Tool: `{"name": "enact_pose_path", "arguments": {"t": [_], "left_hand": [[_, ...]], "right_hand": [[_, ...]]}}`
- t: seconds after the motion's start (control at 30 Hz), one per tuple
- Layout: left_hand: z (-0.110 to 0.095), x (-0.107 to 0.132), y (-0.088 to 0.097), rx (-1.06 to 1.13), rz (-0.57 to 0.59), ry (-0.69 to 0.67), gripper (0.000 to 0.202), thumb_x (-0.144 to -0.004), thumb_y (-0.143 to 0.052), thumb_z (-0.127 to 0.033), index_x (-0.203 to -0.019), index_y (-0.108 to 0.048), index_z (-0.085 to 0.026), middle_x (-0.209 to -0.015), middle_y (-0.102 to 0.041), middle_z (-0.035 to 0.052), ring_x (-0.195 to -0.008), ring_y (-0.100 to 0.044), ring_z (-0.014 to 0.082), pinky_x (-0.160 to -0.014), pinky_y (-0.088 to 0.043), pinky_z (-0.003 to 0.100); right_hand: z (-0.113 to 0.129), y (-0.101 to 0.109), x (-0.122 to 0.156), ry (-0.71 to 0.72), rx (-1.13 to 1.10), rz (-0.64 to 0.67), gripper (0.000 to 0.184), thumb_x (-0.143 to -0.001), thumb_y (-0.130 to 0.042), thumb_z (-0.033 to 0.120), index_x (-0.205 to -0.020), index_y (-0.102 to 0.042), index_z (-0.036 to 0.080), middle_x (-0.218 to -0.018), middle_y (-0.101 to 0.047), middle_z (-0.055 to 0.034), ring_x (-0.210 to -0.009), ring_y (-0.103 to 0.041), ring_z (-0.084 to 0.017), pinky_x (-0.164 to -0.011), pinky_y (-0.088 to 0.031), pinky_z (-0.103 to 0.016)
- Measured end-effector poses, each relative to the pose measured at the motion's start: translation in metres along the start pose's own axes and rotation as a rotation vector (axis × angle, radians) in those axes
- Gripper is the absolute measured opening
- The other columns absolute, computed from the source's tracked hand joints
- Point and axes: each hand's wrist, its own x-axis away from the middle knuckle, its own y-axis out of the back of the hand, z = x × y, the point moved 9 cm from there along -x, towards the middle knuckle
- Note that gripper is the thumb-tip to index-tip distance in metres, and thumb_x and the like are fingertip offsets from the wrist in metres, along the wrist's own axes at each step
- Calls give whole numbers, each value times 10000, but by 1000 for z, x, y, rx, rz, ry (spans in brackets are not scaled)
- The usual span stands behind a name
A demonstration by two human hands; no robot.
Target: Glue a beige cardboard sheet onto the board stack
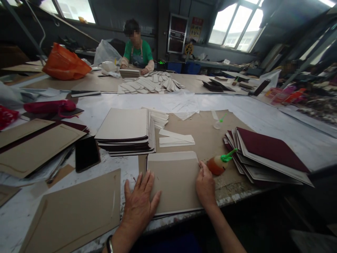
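Note:
A beige-grey board (175,186) with a pale strip along its far edge lies in front of me, on top of other dark-edged sheets. My left hand (140,202) rests flat on its left side, fingers spread. At the right edge, my right hand (206,184) has its fingers curled together, pinching the board's rim. Just right of that hand is a squeeze bottle (216,166) with orange-brown contents and a green nozzle. Beyond the board are several white card strips (177,140). A single tan board (79,207), with a shiny line near its edges, lies left of my left hand.
Left of centre rises a stack of pale boards (123,124); a phone (86,154) lies beside it. Maroon folders (271,151) are piled at right. Across the table, a person in green (138,52) handles boards behind heaped pale pieces (152,83). An orange bag (65,63) stands far left.

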Motion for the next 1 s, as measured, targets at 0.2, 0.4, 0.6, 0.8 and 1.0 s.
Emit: {"name": "enact_pose_path", "arguments": {"t": [0.2, 0.4, 0.6, 0.8, 1.0], "left_hand": [[4, 3, -4, 7, 4, 10, 494, -874, -408, -370, -1325, -353, -175, -1366, -398, 67, -1220, -382, 324, -978, -180, 637], [5, 5, -5, 38, 2, 33, 491, -870, -418, -356, -1323, -364, -175, -1362, -400, 82, -1228, -372, 340, -982, -182, 654], [4, 0, 1, 30, 1, 21, 482, -854, -442, -351, -1294, -403, -159, -1351, -418, 69, -1225, -372, 336, -1012, -113, 635], [2, -5, 6, 4, 13, -31, 493, -844, -463, -369, -1285, -410, -154, -1340, -434, 71, -1214, -393, 313, -1051, -4, 577], [0, -7, 6, -15, -16, -81, 512, -837, -474, -371, -1289, -403, -141, -1328, -449, 78, -1202, -420, 274, -1082, 59, 527]], "right_hand": [[4, -2, -2, 80, 92, -9, 482, -820, -265, 240, -1083, -595, 8, -970, -606, -200, -944, -506, -282, -887, -414, -440], [11, -1, 0, 128, 99, 8, 448, -830, -281, 235, -1086, -610, 71, -1013, -603, -170, -963, -507, -261, -888, -420, -441], [18, -3, 3, 193, 142, 26, 496, -854, -259, 273, -1182, -535, 23, -1084, -586, -188, -1008, -501, -277, -902, -406, -466], [15, -7, 2, 175, 161, 63, 537, -873, -261, 308, -1297, -414, 15, -1167, -542, -191, -1009, -490, -292, -884, -409, -473], [17, -7, 2, 204, 149, 55, 492, -883, -266, 274, -1278, -436, 36, -1075, -568, -178, -982, -484, -271, -875, -421, -437]]}}
